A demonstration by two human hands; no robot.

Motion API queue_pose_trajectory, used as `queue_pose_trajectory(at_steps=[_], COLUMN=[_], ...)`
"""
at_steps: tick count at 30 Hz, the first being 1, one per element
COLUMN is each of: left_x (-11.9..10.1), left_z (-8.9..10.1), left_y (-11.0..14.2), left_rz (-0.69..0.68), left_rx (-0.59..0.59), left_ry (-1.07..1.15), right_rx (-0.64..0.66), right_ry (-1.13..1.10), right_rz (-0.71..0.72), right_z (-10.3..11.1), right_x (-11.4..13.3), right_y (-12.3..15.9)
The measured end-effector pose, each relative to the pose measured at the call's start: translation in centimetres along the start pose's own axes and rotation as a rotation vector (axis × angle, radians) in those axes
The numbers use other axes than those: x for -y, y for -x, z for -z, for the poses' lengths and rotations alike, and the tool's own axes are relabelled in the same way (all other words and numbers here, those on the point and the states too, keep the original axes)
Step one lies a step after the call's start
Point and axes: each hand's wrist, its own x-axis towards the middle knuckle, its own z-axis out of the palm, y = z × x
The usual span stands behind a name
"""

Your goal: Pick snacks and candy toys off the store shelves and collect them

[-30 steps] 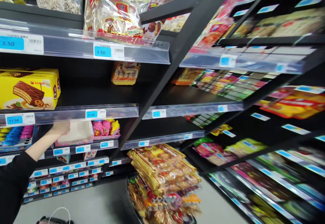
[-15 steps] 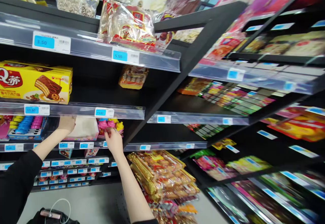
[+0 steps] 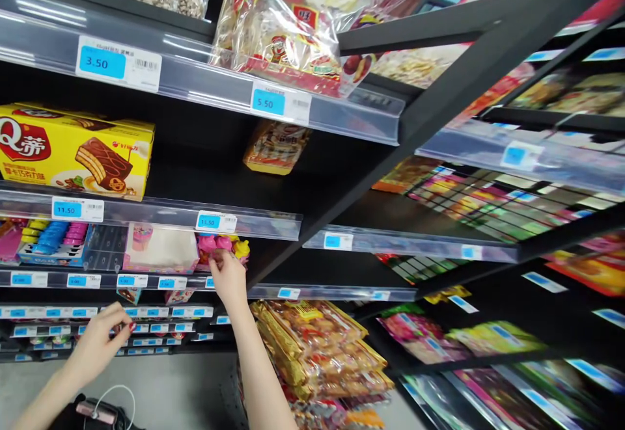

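Note:
On the lower shelf, my right hand (image 3: 230, 280) has its fingers bent together at the front of a display box of pink and yellow toy-like pieces (image 3: 223, 242). Its fingertips are partly hidden, so what they grip does not show clearly. My left hand (image 3: 100, 339) hangs in front of the lower price rails, loosely curled, thumb and fingers apart and holding nothing visible. Beside the toy-like pieces stands a pink-edged white carton (image 3: 161, 248). A dark compartmented tray (image 3: 104, 248) sits left of it, then a box of blue, yellow and magenta pieces (image 3: 51, 242).
Overhanging my right hand is a shelf edge (image 3: 263, 222) with price tags. A yellow cake box (image 3: 78, 150) and a small brown packet (image 3: 277, 147) stand above it. Golden snack bags (image 3: 312, 332) are stacked right of my forearm. A slanted black divider (image 3: 342, 183) separates the shelves.
My left hand has come off the lower shelf and dropped down toward me, uncovering the dark tray. My right hand stays at the pink and yellow pieces. The view has moved closer.

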Motion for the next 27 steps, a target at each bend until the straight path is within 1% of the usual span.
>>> queue_pose_trajectory(at_steps=[2, 5, 7, 10, 12, 15, 18, 20, 24, 25, 27], left_x=[-0.2, -0.8, -1.2, -1.6, -1.8, -1.9, -2.0, -2.1, -2.1, -2.1, -2.1], left_z=[-1.3, -2.4, -2.6, -2.4, -2.3, -2.5, -2.8, -2.9, -3.0, -3.1, -3.5], left_y=[0.7, 1.3, 1.4, 1.2, 1.1, 0.9, 1.0, 1.0, 1.2, 1.2, 1.1], left_rz=[0.045, 0.045, 0.028, 0.022, 0.026, 0.012, -0.008, -0.012, 0.002, 0.006, 0.024], left_rx=[0.09, 0.195, 0.232, 0.263, 0.283, 0.301, 0.316, 0.329, 0.339, 0.343, 0.351], left_ry=[0.034, 0.064, 0.067, 0.053, 0.045, 0.044, 0.051, 0.051, 0.094, 0.128, 0.227], right_rx=[0.016, 0.052, 0.091, 0.133, 0.138, 0.113, 0.048, -0.024, -0.184, -0.207, -0.212], right_ry=[0.061, 0.141, 0.181, 0.223, 0.235, 0.217, 0.146, 0.077, -0.112, -0.182, -0.348], right_rz=[-0.002, -0.005, -0.013, -0.043, -0.073, -0.113, -0.116, -0.123, -0.18, -0.193, -0.206], right_z=[0.1, 0.2, 0.2, -0.1, -0.4, -0.9, -0.9, -0.3, 2.3, 3.0, 4.2], right_x=[0.4, 0.9, 1.1, 1.4, 1.7, 2.2, 2.5, 2.6, 2.3, 2.1, 2.0], right_y=[-1.0, -2.4, -3.0, -3.6, -3.9, -4.3, -4.4, -4.2, -3.3, -2.9, -1.9])
